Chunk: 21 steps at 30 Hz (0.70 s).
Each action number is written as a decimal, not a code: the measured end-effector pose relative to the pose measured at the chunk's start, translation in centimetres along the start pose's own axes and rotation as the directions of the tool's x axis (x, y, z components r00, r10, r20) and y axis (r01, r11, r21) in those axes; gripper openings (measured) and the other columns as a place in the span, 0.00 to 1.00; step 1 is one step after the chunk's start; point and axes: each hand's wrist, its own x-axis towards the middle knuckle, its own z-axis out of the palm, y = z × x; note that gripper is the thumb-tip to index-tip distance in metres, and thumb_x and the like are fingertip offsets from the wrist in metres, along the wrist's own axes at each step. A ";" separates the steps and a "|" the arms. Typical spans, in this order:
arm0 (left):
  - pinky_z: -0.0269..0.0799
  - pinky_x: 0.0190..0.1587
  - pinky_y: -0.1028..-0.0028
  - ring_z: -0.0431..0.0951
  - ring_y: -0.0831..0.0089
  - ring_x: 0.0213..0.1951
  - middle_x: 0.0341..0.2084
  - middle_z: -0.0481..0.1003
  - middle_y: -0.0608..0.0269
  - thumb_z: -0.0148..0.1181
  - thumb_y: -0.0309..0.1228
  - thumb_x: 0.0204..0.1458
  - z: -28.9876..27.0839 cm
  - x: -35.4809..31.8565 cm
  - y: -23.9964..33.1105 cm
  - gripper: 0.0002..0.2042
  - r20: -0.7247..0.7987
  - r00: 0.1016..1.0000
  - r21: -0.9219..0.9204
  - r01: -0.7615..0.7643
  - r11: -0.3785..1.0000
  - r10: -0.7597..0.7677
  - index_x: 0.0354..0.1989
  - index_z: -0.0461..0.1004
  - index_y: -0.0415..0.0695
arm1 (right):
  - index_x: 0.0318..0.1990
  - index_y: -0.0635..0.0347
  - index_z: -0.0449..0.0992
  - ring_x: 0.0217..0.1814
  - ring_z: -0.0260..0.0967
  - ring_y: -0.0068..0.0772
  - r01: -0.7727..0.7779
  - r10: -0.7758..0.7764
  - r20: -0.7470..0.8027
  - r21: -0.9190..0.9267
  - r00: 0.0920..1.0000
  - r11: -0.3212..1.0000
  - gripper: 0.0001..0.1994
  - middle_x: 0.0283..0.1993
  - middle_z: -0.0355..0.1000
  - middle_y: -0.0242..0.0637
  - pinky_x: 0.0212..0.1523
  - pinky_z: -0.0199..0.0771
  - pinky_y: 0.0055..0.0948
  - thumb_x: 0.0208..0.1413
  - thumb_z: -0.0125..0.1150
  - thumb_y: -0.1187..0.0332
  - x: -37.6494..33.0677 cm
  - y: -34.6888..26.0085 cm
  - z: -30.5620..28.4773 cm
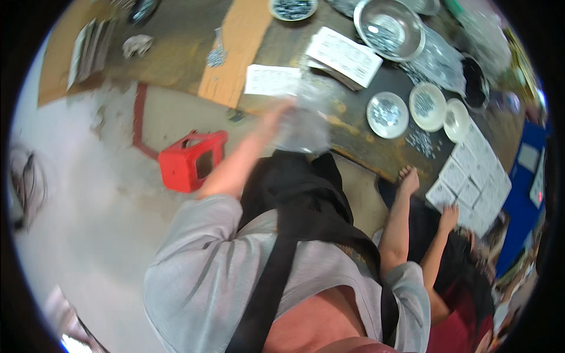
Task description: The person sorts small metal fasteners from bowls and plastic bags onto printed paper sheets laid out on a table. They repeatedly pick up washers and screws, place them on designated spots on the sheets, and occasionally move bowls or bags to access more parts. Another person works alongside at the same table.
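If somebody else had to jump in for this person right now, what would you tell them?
Left hand: reaching out over the table edge, blurred, touching a clear plastic bag; I cannot tell whether it grips it.
Right hand: resting on the table edge, holding nothing.
Things: small metal parts sit in three white bowls and a big steel bowl; some lie loose on the table. White printed sheets are spread to the right, where another person's hand touches them.
Done and left: the bowls hold parts; how many are bagged is not visible.
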 end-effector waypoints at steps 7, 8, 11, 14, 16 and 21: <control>0.72 0.47 0.69 0.73 0.70 0.46 0.45 0.73 0.60 0.55 0.35 0.56 -13.7 9.4 8.0 0.19 -0.160 0.987 -0.129 -0.016 0.991 -0.005 0.54 0.67 0.42 | 0.34 0.68 0.76 0.28 0.74 0.26 0.103 -0.118 -0.235 -0.076 0.965 0.992 0.13 0.28 0.76 0.39 0.28 0.72 0.25 0.60 0.52 0.65 -6.4 3.4 2.1; 0.72 0.47 0.69 0.73 0.69 0.45 0.46 0.73 0.60 0.55 0.35 0.56 -14.3 10.0 8.8 0.19 -0.139 0.990 -0.119 -0.021 0.993 0.005 0.55 0.67 0.41 | 0.34 0.67 0.77 0.28 0.74 0.25 0.102 -0.133 -0.310 -0.115 0.941 0.988 0.13 0.28 0.76 0.38 0.29 0.72 0.25 0.60 0.52 0.65 -7.5 3.5 2.7; 0.69 0.51 0.64 0.72 0.66 0.48 0.48 0.71 0.59 0.54 0.38 0.57 -13.9 10.2 10.0 0.21 -0.114 0.993 -0.087 -0.031 0.996 0.021 0.55 0.67 0.39 | 0.35 0.65 0.78 0.33 0.76 0.29 0.179 -0.250 -0.410 -0.204 0.877 0.962 0.14 0.31 0.77 0.40 0.37 0.74 0.27 0.55 0.56 0.61 -8.3 2.4 4.3; 0.64 0.55 0.61 0.69 0.65 0.51 0.51 0.69 0.58 0.52 0.41 0.57 -11.9 8.3 9.1 0.23 -0.032 0.998 -0.069 0.058 0.996 -0.060 0.56 0.66 0.39 | 0.39 0.64 0.78 0.47 0.74 0.39 0.132 -0.326 -0.501 -0.384 0.801 0.914 0.18 0.41 0.77 0.47 0.50 0.69 0.33 0.49 0.59 0.58 -7.7 0.4 4.7; 0.63 0.55 0.62 0.68 0.65 0.51 0.50 0.69 0.59 0.53 0.42 0.57 -10.7 6.3 7.1 0.24 0.005 0.996 0.042 0.089 0.995 -0.089 0.57 0.65 0.39 | 0.42 0.63 0.76 0.47 0.73 0.42 0.203 -0.394 -0.474 -0.405 0.787 0.892 0.19 0.42 0.76 0.47 0.50 0.69 0.34 0.49 0.59 0.58 -7.1 -0.9 5.1; 0.68 0.51 0.65 0.73 0.68 0.47 0.46 0.73 0.63 0.58 0.38 0.54 -6.6 3.4 1.8 0.21 0.152 0.975 0.119 0.148 0.982 -0.165 0.54 0.66 0.42 | 0.51 0.65 0.69 0.52 0.68 0.51 0.267 -0.537 -0.297 -0.621 0.790 0.737 0.26 0.52 0.69 0.51 0.53 0.66 0.40 0.48 0.59 0.56 -5.5 -2.7 6.2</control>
